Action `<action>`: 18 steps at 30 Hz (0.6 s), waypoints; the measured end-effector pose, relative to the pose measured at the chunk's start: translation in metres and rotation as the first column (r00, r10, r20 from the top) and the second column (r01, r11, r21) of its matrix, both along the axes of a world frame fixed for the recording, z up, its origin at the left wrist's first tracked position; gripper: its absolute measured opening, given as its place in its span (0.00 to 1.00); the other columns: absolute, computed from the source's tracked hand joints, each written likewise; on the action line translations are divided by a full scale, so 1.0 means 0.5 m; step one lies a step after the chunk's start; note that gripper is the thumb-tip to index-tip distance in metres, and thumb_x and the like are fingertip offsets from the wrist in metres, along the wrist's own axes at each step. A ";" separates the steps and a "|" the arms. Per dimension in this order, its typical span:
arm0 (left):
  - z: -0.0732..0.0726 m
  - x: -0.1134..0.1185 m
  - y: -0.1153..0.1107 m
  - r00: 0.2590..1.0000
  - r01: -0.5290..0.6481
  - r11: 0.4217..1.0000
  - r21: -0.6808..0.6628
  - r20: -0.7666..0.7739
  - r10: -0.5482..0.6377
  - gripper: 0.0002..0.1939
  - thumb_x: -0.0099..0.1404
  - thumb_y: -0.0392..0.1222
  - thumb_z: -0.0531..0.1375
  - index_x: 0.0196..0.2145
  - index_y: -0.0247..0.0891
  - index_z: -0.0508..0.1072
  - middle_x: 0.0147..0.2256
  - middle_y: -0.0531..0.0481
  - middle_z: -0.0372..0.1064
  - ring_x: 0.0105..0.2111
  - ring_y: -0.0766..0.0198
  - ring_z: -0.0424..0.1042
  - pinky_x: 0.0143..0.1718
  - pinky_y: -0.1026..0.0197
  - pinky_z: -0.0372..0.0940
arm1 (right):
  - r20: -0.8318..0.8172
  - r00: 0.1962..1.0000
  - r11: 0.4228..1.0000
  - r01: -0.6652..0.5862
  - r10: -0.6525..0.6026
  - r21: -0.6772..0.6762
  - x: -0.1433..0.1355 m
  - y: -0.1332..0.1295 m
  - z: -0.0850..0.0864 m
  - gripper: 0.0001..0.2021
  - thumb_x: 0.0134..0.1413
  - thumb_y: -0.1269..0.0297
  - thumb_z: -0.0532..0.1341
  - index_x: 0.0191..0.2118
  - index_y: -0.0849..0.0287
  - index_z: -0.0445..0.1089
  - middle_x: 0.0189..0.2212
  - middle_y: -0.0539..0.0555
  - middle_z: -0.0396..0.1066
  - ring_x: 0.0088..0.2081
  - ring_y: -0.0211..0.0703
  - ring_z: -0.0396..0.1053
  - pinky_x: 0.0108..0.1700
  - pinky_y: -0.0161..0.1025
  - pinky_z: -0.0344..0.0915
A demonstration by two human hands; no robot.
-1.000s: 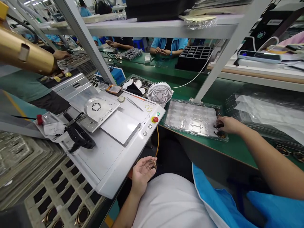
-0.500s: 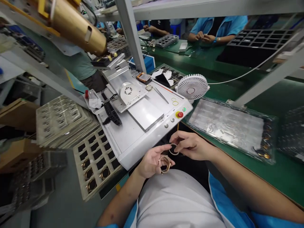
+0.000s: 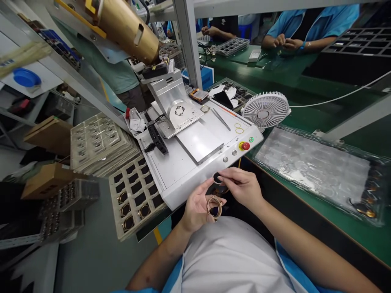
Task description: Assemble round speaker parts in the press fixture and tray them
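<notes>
My left hand (image 3: pixel 195 207) curls round a rose-gold watch case (image 3: pixel 208 208), its round opening facing up towards me. My right hand (image 3: pixel 246 188) pinches a thin pale ring (image 3: pixel 217 183) between thumb and fingers, just above the case and apart from it. One left fingertip reaches up to the ring's left side, and whether it touches cannot be made out. Both hands are in front of my body, at the front edge of a white machine (image 3: pixel 183 183). To the left, a tray (image 3: pixel 114 211) holds several similar gold watch cases in its dark pockets.
On the machine are a metal fixture (image 3: pixel 180 114), tweezers (image 3: pixel 221 119), two thin yellow rings (image 3: pixel 239 130) and a red stop button (image 3: pixel 245 146). A white fan (image 3: pixel 265 112) stands at right, beside a plastic-covered tray (image 3: pixel 317 162). Stacked trays (image 3: pixel 94 142) rise at left. Co-workers sit across the bench.
The view has turned a little left, so the surroundings sit further right. My right hand has tilted the ring and brought it slightly closer over the case. Both grips stay.
</notes>
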State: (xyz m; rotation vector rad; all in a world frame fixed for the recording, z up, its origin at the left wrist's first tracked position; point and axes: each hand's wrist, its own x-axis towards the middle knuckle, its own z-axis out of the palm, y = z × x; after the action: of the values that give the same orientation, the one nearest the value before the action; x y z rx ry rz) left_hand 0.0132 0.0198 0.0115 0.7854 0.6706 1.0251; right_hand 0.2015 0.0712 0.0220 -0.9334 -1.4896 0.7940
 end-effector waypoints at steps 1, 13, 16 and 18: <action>0.003 -0.002 0.003 1.000 0.004 1.000 -0.002 -0.011 -0.004 0.58 0.40 0.55 0.82 0.66 0.42 0.68 0.58 0.33 0.73 0.42 0.53 0.81 0.39 0.59 0.73 | 0.048 0.999 0.998 -0.008 0.005 0.060 0.007 0.002 0.004 0.05 0.64 0.69 0.66 0.39 0.55 0.81 0.35 0.56 0.80 0.34 0.45 0.79 0.34 0.39 0.78; -0.008 -0.024 0.034 0.999 -0.038 0.998 -0.042 -0.029 0.036 0.50 0.45 0.51 0.81 0.62 0.33 0.71 0.44 0.36 0.82 0.47 0.47 0.81 0.50 0.52 0.70 | 0.101 0.980 0.966 -0.148 0.172 -0.211 0.043 0.101 0.042 0.15 0.64 0.52 0.67 0.33 0.56 0.67 0.35 0.58 0.76 0.34 0.47 0.76 0.35 0.41 0.73; -0.003 -0.025 0.028 0.997 -0.044 0.999 -0.016 -0.068 0.043 0.53 0.44 0.53 0.80 0.64 0.33 0.69 0.44 0.36 0.82 0.47 0.46 0.81 0.50 0.52 0.70 | -0.065 0.998 0.848 -0.050 0.019 -0.527 0.030 0.175 0.067 0.17 0.60 0.54 0.70 0.33 0.55 0.62 0.24 0.52 0.73 0.21 0.42 0.70 0.24 0.38 0.69; 0.002 -0.028 0.022 0.995 -0.043 0.999 -0.002 -0.091 0.042 0.56 0.44 0.54 0.81 0.66 0.33 0.68 0.43 0.36 0.82 0.47 0.46 0.81 0.50 0.51 0.71 | -0.087 0.995 0.769 -0.021 -0.045 -0.639 0.022 0.214 0.081 0.16 0.60 0.59 0.70 0.33 0.55 0.60 0.21 0.51 0.72 0.18 0.42 0.69 0.21 0.38 0.69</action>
State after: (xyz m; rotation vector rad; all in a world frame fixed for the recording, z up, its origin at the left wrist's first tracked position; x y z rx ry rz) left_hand -0.0009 0.0306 0.0127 0.8210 0.7702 1.0309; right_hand 0.2126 0.1782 0.0626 -1.3820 -1.1226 1.3683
